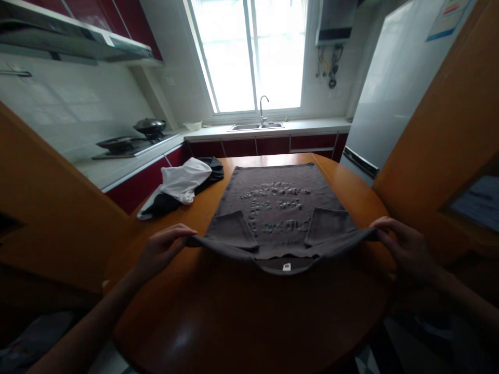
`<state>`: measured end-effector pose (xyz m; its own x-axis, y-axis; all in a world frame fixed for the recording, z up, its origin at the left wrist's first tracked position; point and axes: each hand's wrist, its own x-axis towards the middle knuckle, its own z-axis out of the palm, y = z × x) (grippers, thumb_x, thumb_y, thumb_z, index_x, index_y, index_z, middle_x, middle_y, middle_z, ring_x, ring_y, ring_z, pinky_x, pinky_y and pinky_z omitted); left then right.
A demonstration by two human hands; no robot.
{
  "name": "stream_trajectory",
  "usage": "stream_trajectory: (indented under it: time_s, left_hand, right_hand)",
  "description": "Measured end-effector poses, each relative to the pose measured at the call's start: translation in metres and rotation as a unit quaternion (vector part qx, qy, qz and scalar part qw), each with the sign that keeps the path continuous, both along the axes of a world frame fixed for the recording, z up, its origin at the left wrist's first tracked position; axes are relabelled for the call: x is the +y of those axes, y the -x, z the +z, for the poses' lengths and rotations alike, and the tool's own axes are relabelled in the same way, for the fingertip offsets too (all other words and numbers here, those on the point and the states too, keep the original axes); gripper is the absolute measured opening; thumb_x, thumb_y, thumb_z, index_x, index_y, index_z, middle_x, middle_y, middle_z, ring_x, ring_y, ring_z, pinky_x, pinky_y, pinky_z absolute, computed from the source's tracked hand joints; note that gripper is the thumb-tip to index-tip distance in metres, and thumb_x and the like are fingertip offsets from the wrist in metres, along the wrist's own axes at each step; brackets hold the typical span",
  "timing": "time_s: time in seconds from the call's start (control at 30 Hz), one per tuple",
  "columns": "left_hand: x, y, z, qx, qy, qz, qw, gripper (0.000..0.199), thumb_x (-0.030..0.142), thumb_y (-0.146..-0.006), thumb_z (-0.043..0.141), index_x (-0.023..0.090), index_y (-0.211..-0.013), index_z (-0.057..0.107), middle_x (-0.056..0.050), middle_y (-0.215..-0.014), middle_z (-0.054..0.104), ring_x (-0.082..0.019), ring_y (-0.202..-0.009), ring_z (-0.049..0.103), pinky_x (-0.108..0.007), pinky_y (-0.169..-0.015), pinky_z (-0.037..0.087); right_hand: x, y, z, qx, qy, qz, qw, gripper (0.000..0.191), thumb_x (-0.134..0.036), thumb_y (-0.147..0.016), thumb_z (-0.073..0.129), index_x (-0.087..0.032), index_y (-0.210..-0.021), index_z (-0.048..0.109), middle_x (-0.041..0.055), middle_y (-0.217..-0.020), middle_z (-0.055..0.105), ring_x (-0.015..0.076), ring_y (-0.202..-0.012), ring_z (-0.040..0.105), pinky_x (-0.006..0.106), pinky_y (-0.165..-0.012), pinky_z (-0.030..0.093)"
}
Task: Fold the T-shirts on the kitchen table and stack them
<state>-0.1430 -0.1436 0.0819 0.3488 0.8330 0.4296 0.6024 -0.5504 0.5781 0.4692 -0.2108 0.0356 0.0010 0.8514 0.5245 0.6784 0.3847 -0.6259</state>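
A dark grey T-shirt (280, 208) with raised lettering is spread on a round wooden table (241, 322). Its collar, with a small white label, faces me, and both sleeves lie folded inward over the front. My left hand (166, 246) pinches the shirt's left shoulder corner. On the other side, my right hand (405, 246) grips the right shoulder corner. Between the two hands the near edge is lifted and sags toward the collar.
White and black clothes (185, 179) lie in a heap at the table's far left. Beyond are a gas stove (136, 145) with pans, a sink (255, 126) under the window, and a fridge (382, 88) at right. Orange wooden panels (50, 208) flank the table.
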Motion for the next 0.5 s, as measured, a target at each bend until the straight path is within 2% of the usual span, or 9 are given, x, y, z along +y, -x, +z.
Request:
stream_trajectory:
  time_s: [0.17, 0.3, 0.4, 0.5]
  left_hand:
    - [0.058, -0.003, 0.015, -0.027, -0.016, 0.067, 0.997, 0.034, 0.049, -0.089, 0.062, 0.02, -0.102, 0.075, -0.006, -0.101, 0.075, -0.022, -0.092, 0.068, -0.031, -0.08, 0.055]
    - [0.111, -0.005, 0.015, -0.011, -0.001, 0.1, 0.995, 0.043, 0.054, -0.086, 0.062, 0.017, -0.104, 0.076, -0.007, -0.099, 0.076, -0.023, -0.088, 0.069, -0.031, -0.078, 0.055]
    - [0.15, -0.01, 0.006, 0.02, 0.04, 0.102, 0.994, 0.045, 0.055, -0.086, 0.059, 0.019, -0.108, 0.076, -0.007, -0.099, 0.077, -0.024, -0.09, 0.07, -0.032, -0.079, 0.055]
    - [0.183, -0.016, -0.012, 0.044, 0.094, 0.089, 0.991, 0.047, 0.057, -0.081, 0.06, 0.019, -0.103, 0.078, -0.007, -0.1, 0.078, -0.026, -0.093, 0.071, -0.033, -0.082, 0.055]
  right_hand:
    - [0.052, 0.008, 0.034, 0.029, 0.007, -0.046, 0.999, 0.027, -0.046, -0.087, 0.063, -0.022, -0.095, 0.072, 0.0072, -0.095, 0.074, 0.0241, -0.087, 0.069, 0.036, -0.078, 0.057]
    - [0.1, 0.004, 0.05, 0.051, 0.033, -0.066, 0.996, 0.03, -0.048, -0.083, 0.065, -0.022, -0.093, 0.074, 0.0087, -0.092, 0.076, 0.0249, -0.083, 0.07, 0.036, -0.074, 0.056]
    - [0.142, -0.002, 0.046, 0.053, 0.072, -0.069, 0.994, 0.031, -0.052, -0.08, 0.066, -0.024, -0.091, 0.074, 0.0083, -0.093, 0.077, 0.0277, -0.086, 0.07, 0.04, -0.077, 0.055]
    - [0.184, -0.004, 0.027, 0.049, 0.127, -0.059, 0.989, 0.031, -0.052, -0.076, 0.067, -0.023, -0.085, 0.075, 0.0089, -0.091, 0.077, 0.0287, -0.086, 0.07, 0.041, -0.079, 0.055]
